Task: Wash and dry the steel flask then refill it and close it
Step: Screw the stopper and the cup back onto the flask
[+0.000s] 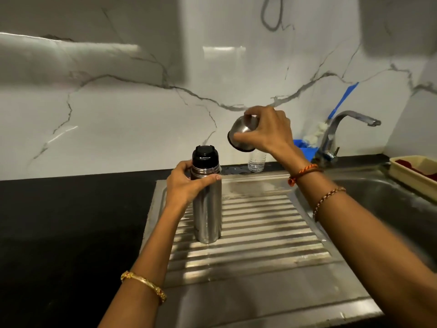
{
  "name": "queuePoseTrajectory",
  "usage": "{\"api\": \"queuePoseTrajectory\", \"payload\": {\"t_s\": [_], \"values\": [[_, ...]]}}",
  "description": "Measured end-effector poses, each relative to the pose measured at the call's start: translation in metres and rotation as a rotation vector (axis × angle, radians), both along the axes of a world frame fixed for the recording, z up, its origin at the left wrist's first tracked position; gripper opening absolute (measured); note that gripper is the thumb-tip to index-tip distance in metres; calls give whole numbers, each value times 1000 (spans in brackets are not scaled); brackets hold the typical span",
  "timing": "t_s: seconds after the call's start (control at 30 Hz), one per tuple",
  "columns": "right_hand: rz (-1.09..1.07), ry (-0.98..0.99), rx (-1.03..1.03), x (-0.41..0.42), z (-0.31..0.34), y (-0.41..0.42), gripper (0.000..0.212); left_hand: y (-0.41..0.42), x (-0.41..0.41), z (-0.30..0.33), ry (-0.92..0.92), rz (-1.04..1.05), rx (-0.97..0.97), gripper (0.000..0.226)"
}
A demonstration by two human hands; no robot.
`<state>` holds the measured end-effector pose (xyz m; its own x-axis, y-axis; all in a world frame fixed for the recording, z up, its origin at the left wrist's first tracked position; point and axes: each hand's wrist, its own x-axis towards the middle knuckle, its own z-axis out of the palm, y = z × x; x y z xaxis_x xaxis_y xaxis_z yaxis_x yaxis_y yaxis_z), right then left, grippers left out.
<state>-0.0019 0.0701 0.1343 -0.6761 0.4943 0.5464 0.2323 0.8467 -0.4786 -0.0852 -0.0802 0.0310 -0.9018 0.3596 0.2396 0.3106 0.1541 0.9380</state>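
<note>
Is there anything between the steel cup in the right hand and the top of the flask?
Nothing visible. The steel cup in the right hand hangs up and right of the flask's black stopper, with open air between.

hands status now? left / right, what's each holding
Left hand: gripping the steel flask near its neck, upright on the drainboard.
Right hand: holding the steel cap, lifted off the flask.

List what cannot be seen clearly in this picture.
Head view:
- Inside of the flask: black stopper covers its mouth.
- Inside of the cup: the right hand covers it.
- Sink basin: right arm and frame edge.
- Tray contents: cut off, blurred.
</note>
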Motion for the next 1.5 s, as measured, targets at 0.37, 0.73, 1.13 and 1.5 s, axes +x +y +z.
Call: {"api": "queuePoseTrajectory", "payload": {"t_s": [0.37,0.73,1.13,1.5], "values": [[364,-253,171,-31,12,-44,60,-1,3,1,-12,14,23,67],[260,-309,339,-39,-18,-45,61,4,7,-7,16,35,73,49],[624,-617,647,-38,-12,-24,66,7,-8,-22,-22,-8,-40,71],[240,-530,1014,-45,-4,-59,73,7,-4,-20,-7,-13,-49,95]]}}
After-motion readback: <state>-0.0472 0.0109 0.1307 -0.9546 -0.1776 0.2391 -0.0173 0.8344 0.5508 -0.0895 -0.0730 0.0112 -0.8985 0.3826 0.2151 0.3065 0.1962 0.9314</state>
